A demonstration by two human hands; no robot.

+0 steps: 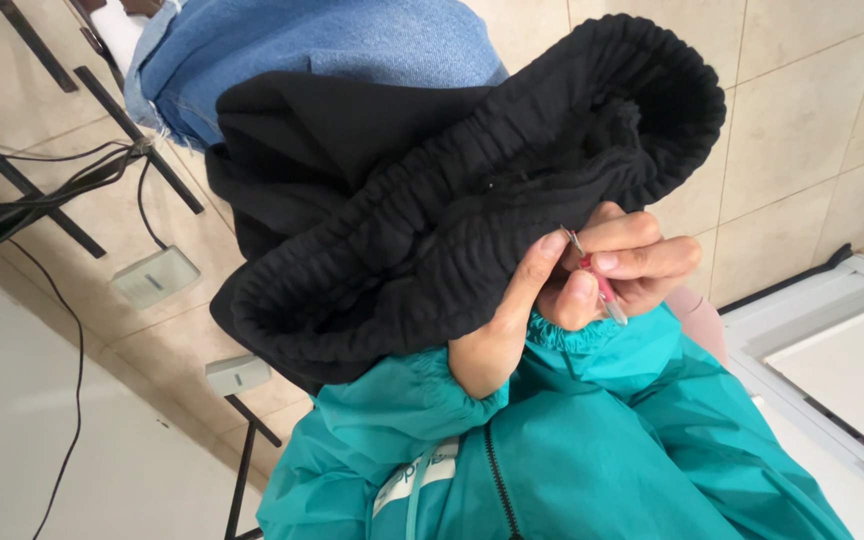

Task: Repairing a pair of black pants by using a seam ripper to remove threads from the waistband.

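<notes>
Fingers of the right hand [632,262] are pinching together around a small red-handled seam ripper [597,285], its metal tip pointing into the gathered elastic waistband of a black garment [432,220]. Beside that hand, the left hand [512,320] is gripping the waistband from beneath, thumb pressing up against the fabric next to the tool's tip; its other fingers are hiding under the cloth, so how they are curling cannot be told. Both wrists are emerging from the elastic cuffs of a teal jacket [572,450], which is filling the area just below the black garment. The garment is being held up in front of the jacket, its ruched waistband opening into a wide loop that is arching above and to the right of the hands. Behind the garment's upper edge, blue denim [322,45] is showing. Left of the garment, black cables [72,190] and two pale power adapters [155,276] are lying on beige floor tiles [802,120], among dark metal furniture legs [22,185].
</notes>
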